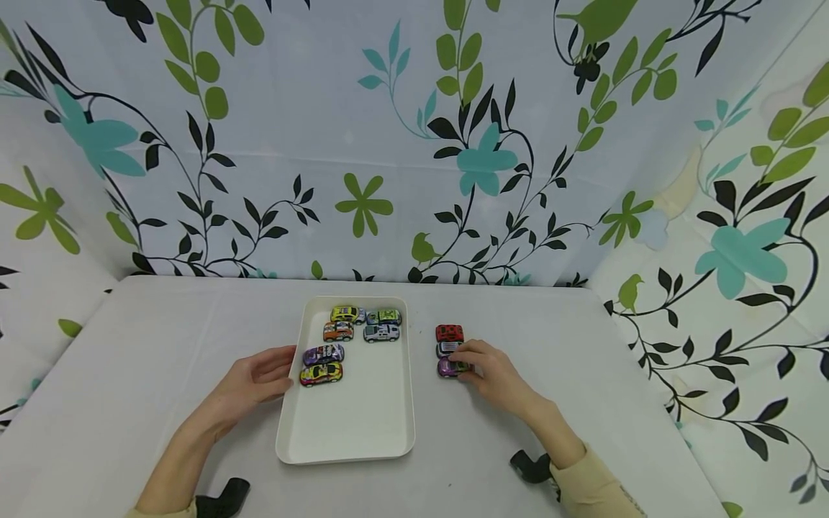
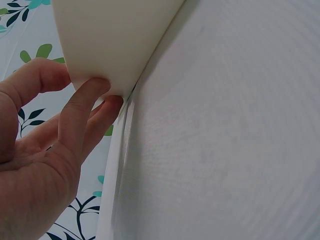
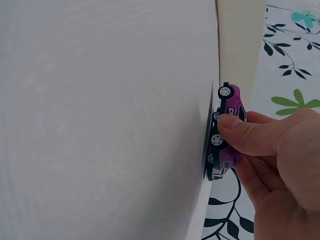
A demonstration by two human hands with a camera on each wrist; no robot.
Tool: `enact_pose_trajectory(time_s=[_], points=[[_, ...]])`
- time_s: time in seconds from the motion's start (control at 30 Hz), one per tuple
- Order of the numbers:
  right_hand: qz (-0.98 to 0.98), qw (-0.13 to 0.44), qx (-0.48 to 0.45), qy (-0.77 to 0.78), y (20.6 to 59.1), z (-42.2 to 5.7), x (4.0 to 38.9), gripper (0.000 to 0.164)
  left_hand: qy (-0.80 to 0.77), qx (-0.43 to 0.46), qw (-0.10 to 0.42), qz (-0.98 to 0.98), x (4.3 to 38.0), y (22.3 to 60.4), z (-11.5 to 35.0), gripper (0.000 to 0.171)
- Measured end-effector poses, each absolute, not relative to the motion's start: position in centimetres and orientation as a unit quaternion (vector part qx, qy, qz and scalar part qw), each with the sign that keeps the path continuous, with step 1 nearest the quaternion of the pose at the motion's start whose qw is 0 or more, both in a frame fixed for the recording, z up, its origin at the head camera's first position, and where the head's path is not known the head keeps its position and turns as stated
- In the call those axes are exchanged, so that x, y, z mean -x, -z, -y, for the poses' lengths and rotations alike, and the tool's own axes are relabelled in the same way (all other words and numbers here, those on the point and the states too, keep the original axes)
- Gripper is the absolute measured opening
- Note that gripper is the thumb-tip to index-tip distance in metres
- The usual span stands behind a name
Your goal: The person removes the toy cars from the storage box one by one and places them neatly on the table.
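From far I see the right hand (image 1: 497, 375) with its grip clamped on a purple car (image 1: 447, 368), at three o'clock from the white tray (image 1: 350, 424). A red car (image 1: 450, 333) stands at its twelve o'clock. The left hand (image 1: 259, 375) touches the tray's wall at nine o'clock, its fingers apart. Inside the tray, six cars (image 1: 338, 332) stand between nine and one o'clock.

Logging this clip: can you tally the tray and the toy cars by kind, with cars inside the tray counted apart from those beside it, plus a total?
Tray: 1
Toy cars inside the tray: 6
Loose toy cars beside the tray: 3
Total: 10 things, of which 9 are toy cars
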State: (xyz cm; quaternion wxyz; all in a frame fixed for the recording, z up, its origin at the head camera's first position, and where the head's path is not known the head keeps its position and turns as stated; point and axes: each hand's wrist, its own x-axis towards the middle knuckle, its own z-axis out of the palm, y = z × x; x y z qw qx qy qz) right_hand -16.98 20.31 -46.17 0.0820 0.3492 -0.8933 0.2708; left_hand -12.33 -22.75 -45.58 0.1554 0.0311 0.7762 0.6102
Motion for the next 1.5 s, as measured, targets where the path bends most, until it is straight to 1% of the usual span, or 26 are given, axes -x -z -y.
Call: enact_pose_trajectory(time_s=[0.27,0.67,1.0,1.27,1.5], points=[[0.897,0.081,-0.346,-0.264,46.7,-20.4,17.3,0.034,-0.607,-0.027,0.156,-0.779,12.2,45.6,22.8,0.069],[0.901,0.081,-0.339,-0.258,46.4,-20.2,17.4,0.029,-0.611,-0.031,0.157,-0.775,12.2,45.8,22.9,0.068],[0.900,0.088,-0.327,-0.273,45.1,-19.9,17.2,0.029,-0.615,-0.037,0.153,-0.773,12.3,45.6,22.8,0.068],[0.891,0.106,-0.343,-0.280,44.5,-19.0,17.7,0.031,-0.612,-0.036,0.152,-0.775,12.5,45.7,22.8,0.067],[0.886,0.092,-0.347,-0.294,43.2,-17.2,17.9,0.028,-0.617,-0.046,0.154,-0.771,12.5,45.8,22.8,0.068]])
